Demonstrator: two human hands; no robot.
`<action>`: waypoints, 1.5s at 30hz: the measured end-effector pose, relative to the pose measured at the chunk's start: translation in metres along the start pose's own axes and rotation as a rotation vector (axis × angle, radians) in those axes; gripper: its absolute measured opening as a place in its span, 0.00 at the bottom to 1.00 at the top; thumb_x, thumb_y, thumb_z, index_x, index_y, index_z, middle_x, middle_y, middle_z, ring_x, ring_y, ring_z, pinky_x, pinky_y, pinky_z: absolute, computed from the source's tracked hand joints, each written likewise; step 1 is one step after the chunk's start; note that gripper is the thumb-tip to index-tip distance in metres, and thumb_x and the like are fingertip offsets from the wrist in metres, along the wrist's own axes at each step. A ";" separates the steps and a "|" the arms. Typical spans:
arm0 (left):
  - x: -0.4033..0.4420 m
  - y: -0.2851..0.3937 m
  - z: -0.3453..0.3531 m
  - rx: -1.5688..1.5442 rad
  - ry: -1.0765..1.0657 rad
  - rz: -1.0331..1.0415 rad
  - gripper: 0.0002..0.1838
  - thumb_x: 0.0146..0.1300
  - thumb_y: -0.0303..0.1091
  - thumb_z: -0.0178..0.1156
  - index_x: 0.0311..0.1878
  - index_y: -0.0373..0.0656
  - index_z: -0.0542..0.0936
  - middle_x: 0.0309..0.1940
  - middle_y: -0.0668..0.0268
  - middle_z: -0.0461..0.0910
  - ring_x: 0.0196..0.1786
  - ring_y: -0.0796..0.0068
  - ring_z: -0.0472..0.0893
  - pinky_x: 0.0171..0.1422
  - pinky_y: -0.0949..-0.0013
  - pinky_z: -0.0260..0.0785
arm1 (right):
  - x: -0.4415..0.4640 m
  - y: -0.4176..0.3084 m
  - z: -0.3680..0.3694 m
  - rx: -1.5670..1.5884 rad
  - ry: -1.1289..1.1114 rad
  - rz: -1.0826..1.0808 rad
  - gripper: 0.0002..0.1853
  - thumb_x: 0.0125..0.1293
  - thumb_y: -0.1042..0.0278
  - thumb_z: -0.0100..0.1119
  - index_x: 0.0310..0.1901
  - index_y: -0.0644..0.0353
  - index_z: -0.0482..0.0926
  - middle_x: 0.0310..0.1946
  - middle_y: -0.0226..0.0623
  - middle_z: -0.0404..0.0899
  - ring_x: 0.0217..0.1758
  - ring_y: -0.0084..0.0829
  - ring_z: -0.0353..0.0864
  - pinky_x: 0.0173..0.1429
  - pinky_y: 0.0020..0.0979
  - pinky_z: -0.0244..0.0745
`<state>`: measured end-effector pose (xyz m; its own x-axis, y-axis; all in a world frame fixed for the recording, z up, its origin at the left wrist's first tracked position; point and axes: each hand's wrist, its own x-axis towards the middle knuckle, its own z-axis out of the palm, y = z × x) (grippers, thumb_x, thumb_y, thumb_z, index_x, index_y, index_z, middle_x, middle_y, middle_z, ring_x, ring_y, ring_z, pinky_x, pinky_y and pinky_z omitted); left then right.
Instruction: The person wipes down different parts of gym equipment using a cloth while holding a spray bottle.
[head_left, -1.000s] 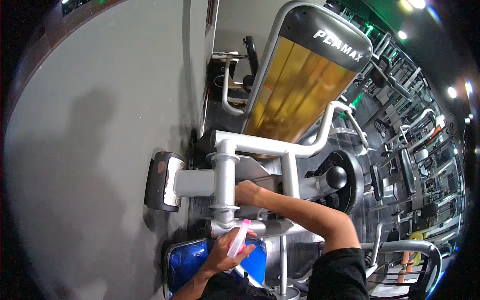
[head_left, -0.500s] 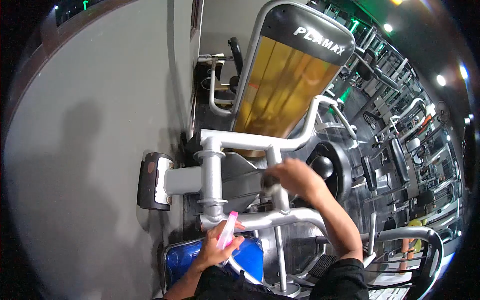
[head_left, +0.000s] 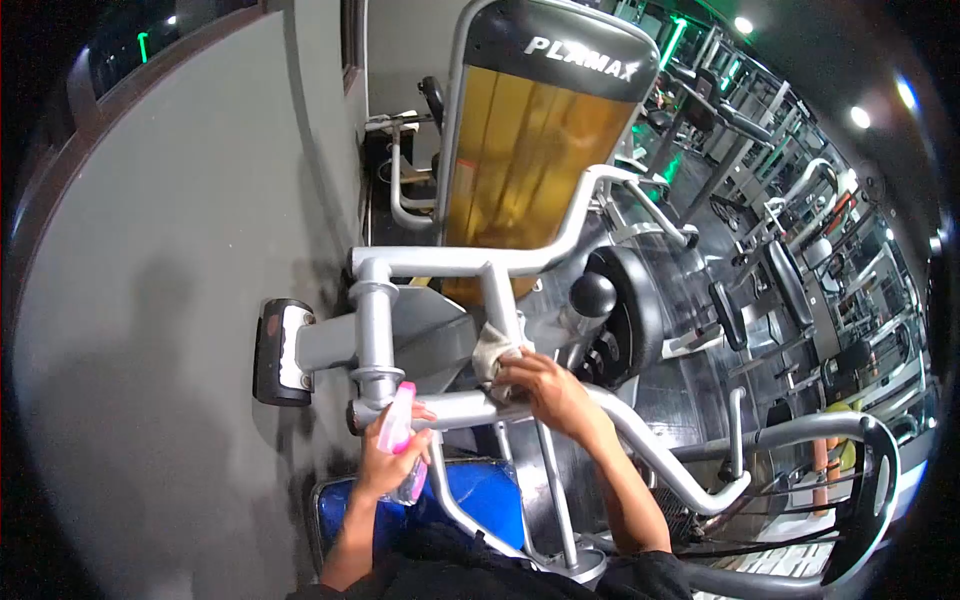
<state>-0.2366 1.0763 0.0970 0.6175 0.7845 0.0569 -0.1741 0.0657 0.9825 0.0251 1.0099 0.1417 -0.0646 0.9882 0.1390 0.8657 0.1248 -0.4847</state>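
My left hand (head_left: pixel 388 458) is wrapped round a spray bottle (head_left: pixel 398 425) with a pink and white trigger head, close to the lower left end of a silver tube frame (head_left: pixel 440 262). My right hand (head_left: pixel 548 392) presses a pale cloth (head_left: pixel 492 352) against the short cross tube where it meets the lower bar. Part of the cloth is hidden under the fingers. Just below the left hand lies a blue padded seat (head_left: pixel 470 505).
A tall machine panel (head_left: pixel 545 150) marked PLAMAX stands beyond the frame. At the left is a grey wall (head_left: pixel 170 330), with a black pad (head_left: pixel 283 352) near it. Right of the frame sits a round black pad (head_left: pixel 635 318); more gym machines (head_left: pixel 790 285) fill the far right.
My right hand has moved down and left along the cross tube with the cloth, which shows more clearly now. The left hand still grips the bottle. The whole view has shifted slightly.
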 end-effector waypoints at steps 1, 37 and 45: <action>0.000 0.000 0.001 0.020 0.004 0.016 0.20 0.59 0.19 0.57 0.55 0.33 0.68 0.42 0.57 0.78 0.22 0.78 0.77 0.27 0.75 0.73 | -0.017 -0.008 0.000 -0.002 0.013 0.027 0.28 0.47 0.89 0.46 0.50 0.54 0.78 0.58 0.39 0.72 0.64 0.45 0.67 0.68 0.40 0.63; -0.096 -0.012 -0.053 0.141 0.092 0.114 0.19 0.65 0.23 0.52 0.57 0.35 0.62 0.40 0.59 0.72 0.24 0.77 0.73 0.33 0.72 0.70 | -0.035 -0.077 0.102 -0.133 0.737 0.351 0.26 0.46 0.84 0.55 0.49 0.52 0.78 0.55 0.39 0.74 0.65 0.47 0.67 0.67 0.44 0.63; -0.091 0.031 -0.081 0.365 0.354 0.194 0.16 0.60 0.25 0.56 0.52 0.35 0.68 0.38 0.63 0.76 0.24 0.81 0.75 0.32 0.75 0.69 | 0.018 -0.154 0.136 -0.078 0.448 -0.082 0.26 0.50 0.74 0.54 0.54 0.46 0.76 0.61 0.32 0.70 0.67 0.38 0.66 0.68 0.43 0.62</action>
<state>-0.3604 1.0571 0.1079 0.2936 0.9248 0.2420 0.0574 -0.2697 0.9612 -0.1765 1.0205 0.1017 0.0719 0.8371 0.5423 0.9027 0.1766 -0.3924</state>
